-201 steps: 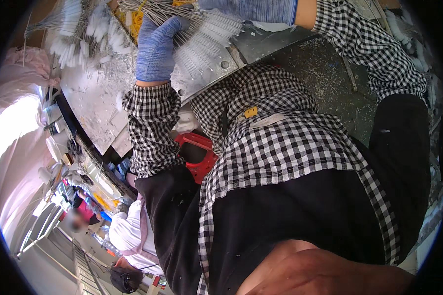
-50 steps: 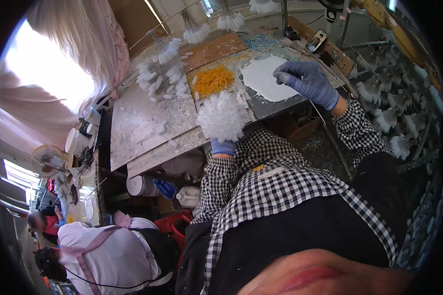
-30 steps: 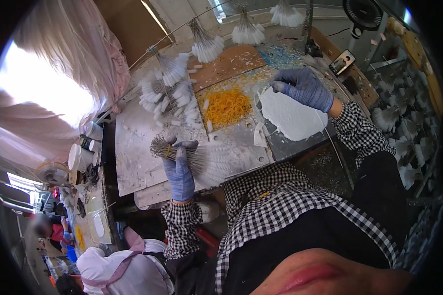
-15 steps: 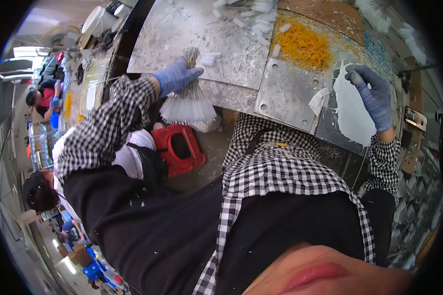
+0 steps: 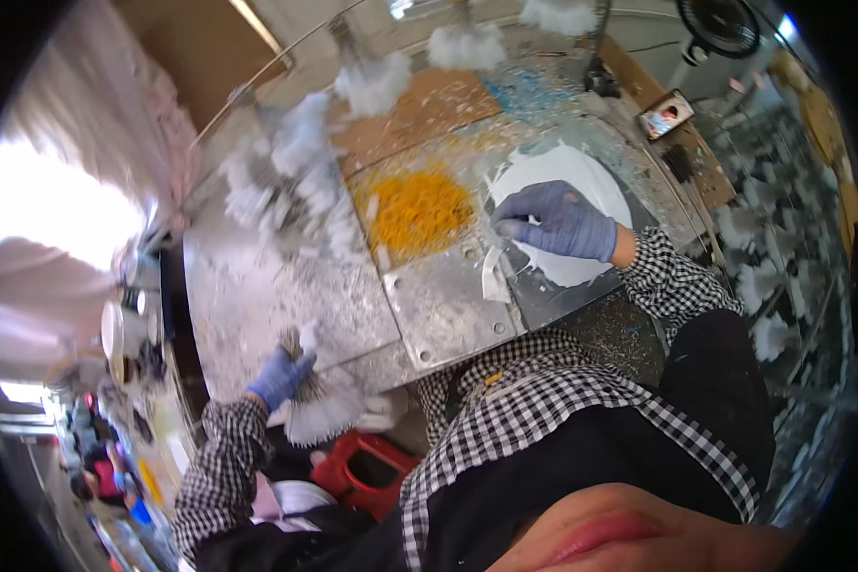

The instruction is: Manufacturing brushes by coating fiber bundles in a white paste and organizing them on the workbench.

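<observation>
Feather bundle (image 5: 322,412), white and fanned out, hangs off the near edge of the metal worktable (image 5: 257,296), gripped by its quills in the blue-gloved left hand (image 5: 278,376). Over on the right, the gloved right hand (image 5: 555,221) presses curled fingers onto a white sheet (image 5: 582,172) beside the yellow heap (image 5: 418,205).

— Camera position?

— One view only, head-worn, wide fisheye. It looks steeply down over the wearer's chest at the metal table (image 5: 429,305); straight edges bow toward the rim.

— Distance?

— Close. The checked shirt (image 5: 543,419) fills the lower frame, below the table.

— Coverage?

— The left hand (image 5: 278,377) sits at the table's near-left edge, the right hand (image 5: 555,221) over its right part. A fan (image 5: 725,24) shows beyond the table's far right. No second view to overlap.
</observation>
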Demonstrator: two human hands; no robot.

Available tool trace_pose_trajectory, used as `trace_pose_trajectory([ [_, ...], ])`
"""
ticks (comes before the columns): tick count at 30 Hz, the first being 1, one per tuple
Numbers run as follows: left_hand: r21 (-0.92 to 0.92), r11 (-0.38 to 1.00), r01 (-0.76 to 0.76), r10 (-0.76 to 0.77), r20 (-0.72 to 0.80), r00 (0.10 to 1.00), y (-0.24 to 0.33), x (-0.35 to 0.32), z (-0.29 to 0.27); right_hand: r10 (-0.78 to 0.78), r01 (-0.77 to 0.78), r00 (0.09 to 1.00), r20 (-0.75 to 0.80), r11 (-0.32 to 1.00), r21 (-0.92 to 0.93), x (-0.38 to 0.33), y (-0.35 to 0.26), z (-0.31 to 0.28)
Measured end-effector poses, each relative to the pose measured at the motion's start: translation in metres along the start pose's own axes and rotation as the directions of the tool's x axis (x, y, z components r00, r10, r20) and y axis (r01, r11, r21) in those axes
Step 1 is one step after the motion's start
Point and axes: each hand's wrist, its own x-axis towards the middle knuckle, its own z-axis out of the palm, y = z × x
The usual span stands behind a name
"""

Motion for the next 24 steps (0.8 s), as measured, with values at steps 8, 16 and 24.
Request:
trace_pose_trajectory([
  [8,-0.224,0.974,0.043,-0.052,-0.032,0.998,0.041,-0.017,0.008,0.078,-0.087,0.987,-0.143,0.994,-0.062,-0.009,-0.003,-0.033],
  [16,-0.449,0.875,-0.182,0.180,-0.048,0.982,0.093,-0.028,0.016,-0.424,-0.023,0.806,-0.412,0.674,-0.738,0.085,0.047,-0.120],
  [24,-0.536,0.821,-0.196,0.209,-0.038,0.977,0.098,-0.042,0.035,-0.009,-0.505,0.786,-0.619,0.568,-0.650,0.207,0.054,-0.143],
])
